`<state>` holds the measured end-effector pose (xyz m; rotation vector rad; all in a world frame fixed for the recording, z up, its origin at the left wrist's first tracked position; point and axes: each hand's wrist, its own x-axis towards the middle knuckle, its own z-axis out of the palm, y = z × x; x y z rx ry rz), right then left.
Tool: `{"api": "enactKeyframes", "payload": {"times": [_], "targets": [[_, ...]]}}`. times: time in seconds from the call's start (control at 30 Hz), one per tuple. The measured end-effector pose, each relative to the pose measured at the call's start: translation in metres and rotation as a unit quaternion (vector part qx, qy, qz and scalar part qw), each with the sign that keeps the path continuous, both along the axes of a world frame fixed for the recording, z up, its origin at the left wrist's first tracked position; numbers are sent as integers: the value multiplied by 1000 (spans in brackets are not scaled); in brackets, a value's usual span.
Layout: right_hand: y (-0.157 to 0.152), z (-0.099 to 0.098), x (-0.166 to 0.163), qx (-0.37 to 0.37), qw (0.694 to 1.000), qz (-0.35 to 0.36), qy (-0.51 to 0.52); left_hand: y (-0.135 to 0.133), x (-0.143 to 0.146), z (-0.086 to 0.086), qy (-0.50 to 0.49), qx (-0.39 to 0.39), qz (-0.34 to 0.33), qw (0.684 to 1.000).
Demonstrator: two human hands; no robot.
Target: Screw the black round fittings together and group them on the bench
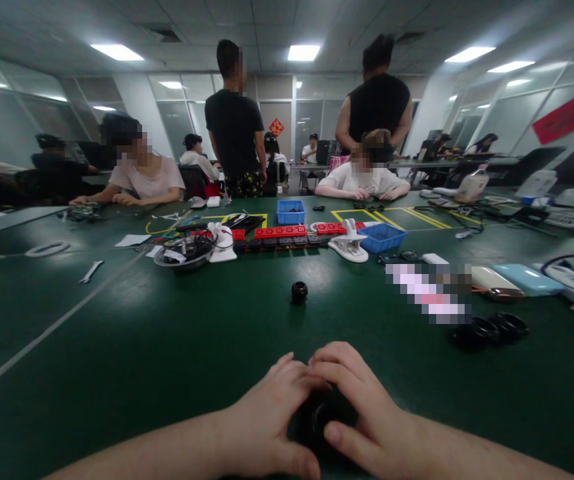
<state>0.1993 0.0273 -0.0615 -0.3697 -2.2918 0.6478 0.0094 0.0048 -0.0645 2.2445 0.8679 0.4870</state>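
Observation:
My left hand (267,417) and my right hand (367,413) meet at the near edge of the green table (167,347). Both are curled around a small round black part (324,420), mostly hidden between the fingers. The fingertips of the two hands touch above it. A second small black round part (299,292) stands alone on the table, farther out in front of my hands.
Black rings (491,330) lie at the right, with phones (511,280) behind them. Red strips (281,232), blue bins (291,212) (381,237), white clamps (349,243) and a bowl of cables (184,252) cross the middle. A wrench (91,271) lies left. Two people sit opposite; two stand behind.

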Motion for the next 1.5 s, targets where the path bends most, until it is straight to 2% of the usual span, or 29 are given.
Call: {"api": "enactKeyframes", "payload": {"times": [0.13, 0.33, 0.57, 0.77, 0.9, 1.0, 1.17, 1.37, 1.5], "targets": [[-4, 4, -1, 19, 999, -11, -36, 6, -4, -6, 83, 17, 6, 996], [-9, -1, -7, 27, 992, -50, -109, 2, 2, -19, 60, 39, 49, 996], [-3, -5, -9, -14, 985, -51, -163, 5, 0, -21, 52, 61, 74, 994], [1, 2, -9, -52, 992, 8, -113, 10, -1, -20, -2, 81, 41, 996], [2, 8, -9, -61, 993, 63, -83, 13, 0, -19, 4, 82, 24, 996], [1, 13, -7, -29, 989, 89, -117, 13, 1, -20, 10, 88, 30, 996], [-4, 16, -6, 75, 973, 108, -190, 13, 0, -23, 14, 77, 52, 996], [-7, 18, -1, 134, 969, 120, -171, 13, -2, -20, 8, 64, 38, 997], [-8, 21, 4, 199, 971, 65, -115, 12, -2, -21, 22, 74, 34, 996]]}}
